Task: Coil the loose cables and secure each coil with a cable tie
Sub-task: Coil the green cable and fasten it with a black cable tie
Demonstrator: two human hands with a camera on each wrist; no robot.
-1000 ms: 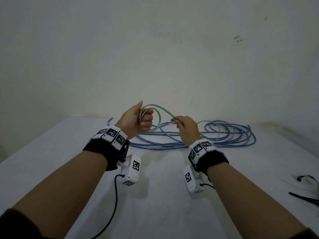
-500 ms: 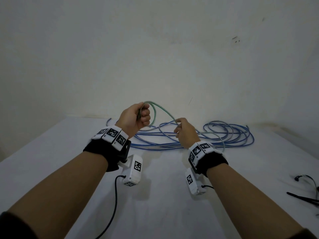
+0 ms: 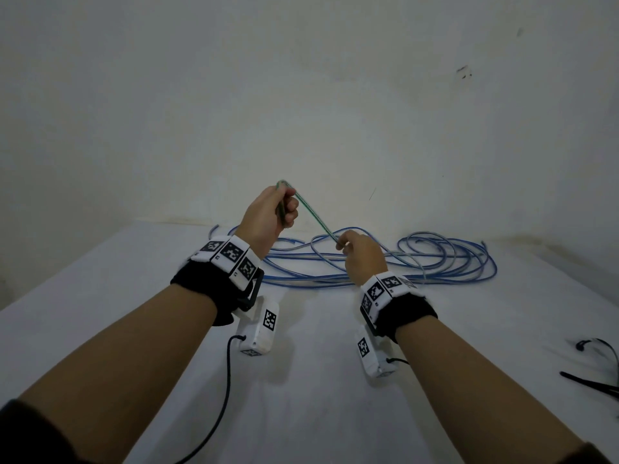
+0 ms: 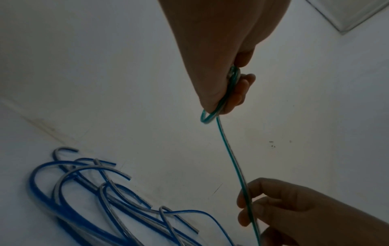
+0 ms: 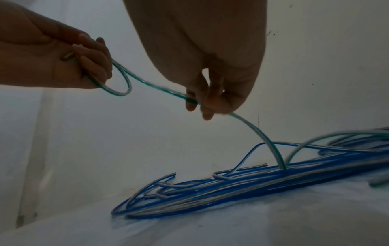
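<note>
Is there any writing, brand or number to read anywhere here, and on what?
None can be read.
The wrist bands and the white boxes under them bear only black-and-white square code patterns, no letters.
The green cable and blue cables show no print.

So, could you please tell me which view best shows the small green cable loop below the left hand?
The right wrist view: the green cable loop hangs open beneath the left hand. The left wrist view shows only its lower curve; the head view hides it.
</note>
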